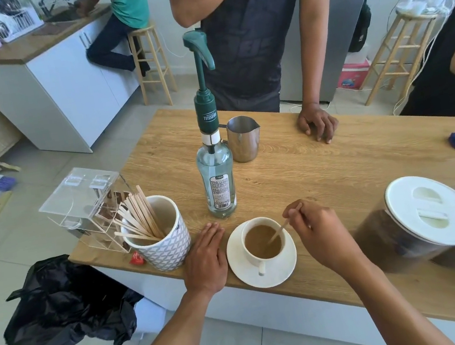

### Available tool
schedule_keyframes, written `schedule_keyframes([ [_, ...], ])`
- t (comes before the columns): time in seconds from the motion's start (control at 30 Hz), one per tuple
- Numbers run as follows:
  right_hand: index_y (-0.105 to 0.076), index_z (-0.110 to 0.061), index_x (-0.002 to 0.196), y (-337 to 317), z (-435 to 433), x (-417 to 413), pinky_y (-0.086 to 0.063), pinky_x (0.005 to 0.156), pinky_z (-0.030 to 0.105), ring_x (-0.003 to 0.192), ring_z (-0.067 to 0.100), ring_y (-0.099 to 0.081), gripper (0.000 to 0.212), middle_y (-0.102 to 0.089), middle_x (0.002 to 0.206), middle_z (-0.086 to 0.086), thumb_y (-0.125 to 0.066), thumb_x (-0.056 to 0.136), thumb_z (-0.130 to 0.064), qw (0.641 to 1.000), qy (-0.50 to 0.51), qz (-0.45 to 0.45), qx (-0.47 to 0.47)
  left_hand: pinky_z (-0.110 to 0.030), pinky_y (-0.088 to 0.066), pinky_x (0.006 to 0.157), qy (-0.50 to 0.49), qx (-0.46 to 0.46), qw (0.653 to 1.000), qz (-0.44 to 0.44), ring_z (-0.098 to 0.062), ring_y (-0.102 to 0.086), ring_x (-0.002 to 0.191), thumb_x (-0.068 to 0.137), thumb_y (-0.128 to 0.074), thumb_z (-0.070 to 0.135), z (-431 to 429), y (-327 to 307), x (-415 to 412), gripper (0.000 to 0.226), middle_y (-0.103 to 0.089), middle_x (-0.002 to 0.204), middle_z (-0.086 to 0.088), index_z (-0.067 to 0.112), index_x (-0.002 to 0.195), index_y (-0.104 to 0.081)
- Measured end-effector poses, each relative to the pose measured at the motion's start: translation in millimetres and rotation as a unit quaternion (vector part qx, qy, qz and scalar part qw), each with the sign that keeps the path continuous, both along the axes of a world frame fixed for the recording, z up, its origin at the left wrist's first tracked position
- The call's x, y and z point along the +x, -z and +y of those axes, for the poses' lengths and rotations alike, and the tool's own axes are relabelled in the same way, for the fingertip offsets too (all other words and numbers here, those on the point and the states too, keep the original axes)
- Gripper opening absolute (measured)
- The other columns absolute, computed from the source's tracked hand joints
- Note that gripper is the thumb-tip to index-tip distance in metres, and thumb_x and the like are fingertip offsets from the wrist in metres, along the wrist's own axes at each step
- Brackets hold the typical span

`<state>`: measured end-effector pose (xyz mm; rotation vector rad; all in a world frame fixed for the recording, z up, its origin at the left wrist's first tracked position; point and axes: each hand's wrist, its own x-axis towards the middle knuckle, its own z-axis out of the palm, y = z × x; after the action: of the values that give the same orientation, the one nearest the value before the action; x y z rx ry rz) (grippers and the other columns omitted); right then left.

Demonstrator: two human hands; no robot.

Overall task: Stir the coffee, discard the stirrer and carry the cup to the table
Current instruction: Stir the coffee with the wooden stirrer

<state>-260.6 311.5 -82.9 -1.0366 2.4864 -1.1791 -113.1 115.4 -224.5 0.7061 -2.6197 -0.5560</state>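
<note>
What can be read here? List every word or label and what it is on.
"TEISSEIRE": on the dark green pump of the clear glass bottle.
White back label on that bottle: print too small to read.
Lettering on the standing person's dark T-shirt: too blurred.

Light is bright, even daylight with no hard beam. My left hand (205,259) casts only a faint, soft shadow on the table (324,175). Highlights show on the steel jug (243,139) and the glass bottle (218,185); the saucer (266,280) reads very bright. Focus is sharp in the centre. The stirrer (278,231) in my right hand (318,232) is slightly soft. The jars (422,220) at the right edge are blurred. Wide-angle distortion bows the table edge and tilts the stool (403,54) at upper right.
</note>
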Motion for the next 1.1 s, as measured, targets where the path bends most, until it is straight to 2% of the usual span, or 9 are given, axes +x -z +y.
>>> schedule_keyframes([
  [0.13,-0.068,-0.022,0.088,-1,-1,3,-0.048,0.061,0.017,0.071,0.0,-0.062,0.02,-0.068,0.083,-0.017,-0.051,0.098,-0.021,0.999,-0.042,-0.023,0.017,-0.039,-0.038,0.113,0.0,0.002,1.0,0.001,-0.016,-0.042,0.138,0.097,-0.028,0.031,-1,1,0,0.052,-0.055,0.142,0.0,0.013,0.134,-0.06],
  [0.27,-0.066,-0.018,0.092,0,1,-1,-0.041,0.059,0.012,0.066,-0.003,-0.059,0.018,-0.064,0.077,-0.017,-0.05,0.098,-0.02,1.0,0.008,-0.009,-0.005,-0.039,-0.038,0.113,0.001,-0.001,1.0,0.0,-0.017,-0.042,0.138,0.097,-0.029,0.03,-1,0,1,0.051,-0.055,0.142,0.0,0.013,0.134,-0.059],
  [0.43,-0.067,-0.02,0.085,2,2,4,-0.049,0.062,0.026,0.068,0.008,-0.063,0.021,-0.068,0.075,-0.012,-0.05,0.098,-0.019,0.999,-0.016,-0.04,0.006,-0.04,-0.037,0.113,0.003,0.001,1.0,-0.001,-0.016,-0.041,0.139,0.097,-0.028,0.031,-1,1,0,0.051,-0.054,0.143,0.0,0.014,0.134,-0.059],
  [0.57,-0.068,-0.018,0.09,2,2,0,-0.042,0.059,0.014,0.071,-0.002,-0.061,0.019,-0.067,0.078,-0.016,-0.05,0.098,-0.02,1.0,0.008,-0.019,-0.008,-0.035,-0.034,0.114,0.0,-0.002,1.0,0.006,-0.015,-0.042,0.138,0.099,-0.029,0.032,-2,2,0,0.05,-0.055,0.142,0.0,0.014,0.133,-0.061],
  [0.7,-0.065,-0.027,0.08,3,2,4,-0.051,0.065,0.025,0.071,0.007,-0.065,0.023,-0.069,0.081,-0.017,-0.051,0.097,-0.019,0.999,-0.021,-0.046,0.008,-0.033,-0.032,0.114,0.002,-0.002,1.0,0.005,-0.015,-0.041,0.138,0.099,-0.029,0.031,-1,3,0,0.05,-0.055,0.142,0.0,0.014,0.133,-0.061],
  [0.77,-0.066,-0.021,0.084,2,3,1,-0.044,0.058,0.018,0.067,0.001,-0.061,0.021,-0.066,0.075,-0.015,-0.05,0.098,-0.019,1.0,0.008,-0.022,0.002,-0.032,-0.031,0.115,0.002,-0.004,1.0,0.006,-0.015,-0.041,0.138,0.1,-0.03,0.032,-1,4,0,0.049,-0.055,0.142,0.0,0.014,0.133,-0.061],
  [0.87,-0.069,-0.021,0.093,1,2,0,-0.046,0.067,0.014,0.079,-0.005,-0.063,0.018,-0.067,0.083,-0.021,-0.052,0.097,-0.021,1.0,-0.004,-0.008,-0.009,-0.03,-0.029,0.114,-0.001,-0.008,1.0,0.008,-0.016,-0.043,0.137,0.1,-0.03,0.032,-2,2,0,0.049,-0.056,0.141,0.0,0.014,0.133,-0.061],
  [1.0,-0.067,-0.024,0.083,4,6,3,-0.054,0.069,0.042,0.072,0.02,-0.068,0.021,-0.07,0.075,-0.011,-0.051,0.097,-0.02,0.999,-0.018,-0.039,0.004,-0.031,-0.029,0.115,0.0,-0.006,1.0,0.008,-0.015,-0.042,0.138,0.1,-0.028,0.034,-1,1,-1,0.05,-0.056,0.141,0.0,0.014,0.133,-0.061],
  [1.1,-0.066,-0.023,0.086,6,10,0,-0.054,0.069,0.041,0.073,0.012,-0.067,0.019,-0.069,0.076,-0.011,-0.05,0.097,-0.02,1.0,0.016,-0.016,-0.016,-0.031,-0.029,0.115,0.0,-0.01,1.0,0.008,-0.016,-0.043,0.138,0.1,-0.028,0.034,-2,1,0,0.05,-0.056,0.141,0.0,0.015,0.133,-0.061],
])
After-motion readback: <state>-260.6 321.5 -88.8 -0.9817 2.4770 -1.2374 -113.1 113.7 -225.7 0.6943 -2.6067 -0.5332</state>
